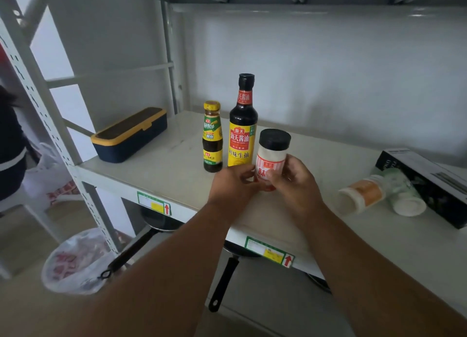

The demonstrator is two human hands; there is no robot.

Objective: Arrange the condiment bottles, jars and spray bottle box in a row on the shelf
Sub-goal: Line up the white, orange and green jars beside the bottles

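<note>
A white jar point(273, 157) with a black cap and red label is held upright near the front edge of the shelf point(177, 165). It is gripped by the right hand point(295, 185), thumb across the label, and its lower left side is pinched by the curled fingers of the left hand point(235, 185).

Just at the jar's 10 o'clock, a tall dark bottle point(243, 124) with a yellow label is seen standing, and a small bottle point(212, 137) with a yellow cap is set close beside it at its 9 o'clock. Further toward 9 o'clock, well apart, a navy case point(130, 134) with a yellow rim is laid on the shelf.

At the jar's 3 o'clock, two jars are seen lying on their sides, touching: an orange-labelled one point(364, 195) and a green-labelled one point(404, 195). A black box point(424, 182) lies behind them, against the green-labelled one.

Pans point(225, 281) are stored under the shelf.
</note>
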